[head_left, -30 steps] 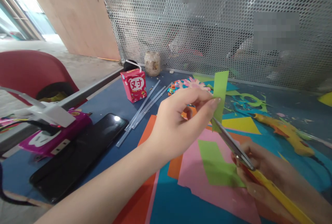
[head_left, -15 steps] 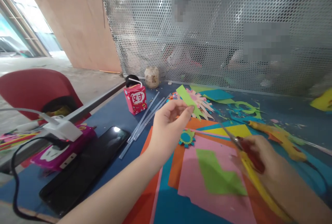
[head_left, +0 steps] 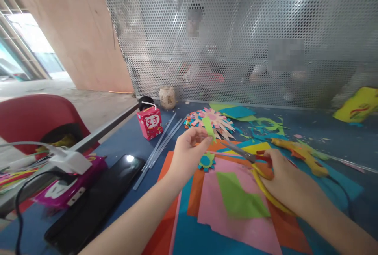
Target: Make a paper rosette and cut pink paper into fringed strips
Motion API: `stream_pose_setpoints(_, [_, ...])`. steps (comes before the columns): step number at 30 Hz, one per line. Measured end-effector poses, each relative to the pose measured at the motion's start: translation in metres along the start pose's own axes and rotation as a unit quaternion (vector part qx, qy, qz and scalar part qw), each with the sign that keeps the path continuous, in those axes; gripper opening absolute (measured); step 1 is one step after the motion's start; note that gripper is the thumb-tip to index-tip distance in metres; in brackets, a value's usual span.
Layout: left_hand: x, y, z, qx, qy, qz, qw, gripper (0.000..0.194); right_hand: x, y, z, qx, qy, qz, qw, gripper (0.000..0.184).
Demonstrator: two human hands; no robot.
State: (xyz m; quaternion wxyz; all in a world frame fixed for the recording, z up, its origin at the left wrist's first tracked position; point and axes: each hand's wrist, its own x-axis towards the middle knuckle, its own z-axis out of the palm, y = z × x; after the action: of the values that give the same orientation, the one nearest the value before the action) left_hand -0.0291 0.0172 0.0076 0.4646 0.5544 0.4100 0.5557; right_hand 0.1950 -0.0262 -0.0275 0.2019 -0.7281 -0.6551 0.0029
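Note:
My left hand [head_left: 189,150] pinches a small green paper strip [head_left: 209,126] above the table, fingers closed on it. My right hand [head_left: 283,180] grips yellow-and-red-handled scissors [head_left: 254,160], whose blades point left toward the strip and stop just short of it. Under both hands lie stacked coloured sheets: a pink sheet [head_left: 236,223] with a green cut piece [head_left: 239,198] on top, orange and blue sheets beneath. A small blue paper flower [head_left: 206,161] lies just below my left hand.
A pink paper flower [head_left: 217,121], green scraps [head_left: 268,125] and a yellow glue gun [head_left: 301,153] lie farther back. At left are a red drink carton [head_left: 150,123], clear glue sticks [head_left: 161,140], a black phone [head_left: 97,200], a magenta case [head_left: 65,186]. A perforated metal screen [head_left: 236,46] rises behind; people sit beyond it.
My left hand carried the green strip down and away from the camera. My right hand brought the scissors up from the lower right toward the strip. The view tilted upward.

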Motion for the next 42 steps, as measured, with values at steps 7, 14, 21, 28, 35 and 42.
stream_pose_setpoints(7, [0.003,-0.005,0.002,-0.008,-0.071,-0.035,0.997,0.012,0.002,0.008,0.009,-0.069,-0.089,-0.018,0.993,0.028])
stream_pose_setpoints(14, [0.002,-0.008,-0.001,0.011,-0.148,-0.034,0.988,0.025,0.006,0.003,0.004,-0.079,0.046,-0.074,0.993,0.033])
stream_pose_setpoints(21, [-0.009,-0.011,0.005,0.103,-0.254,0.009,0.962,0.022,0.0,-0.04,-0.011,0.216,-0.022,-0.157,0.963,0.012])
stream_pose_setpoints(28, [-0.006,-0.011,0.008,0.124,-0.232,-0.002,0.965,0.03,0.008,-0.058,-0.009,0.263,-0.02,-0.136,0.955,0.016])
stream_pose_setpoints(35, [0.008,-0.006,-0.017,0.388,-0.184,0.037,0.902,0.034,0.02,-0.065,-0.001,0.306,0.0,-0.118,0.945,0.016])
stream_pose_setpoints(42, [0.017,-0.021,-0.028,0.581,-0.171,-0.025,0.795,0.047,0.01,-0.046,0.017,0.34,-0.055,-0.112,0.932,0.019])
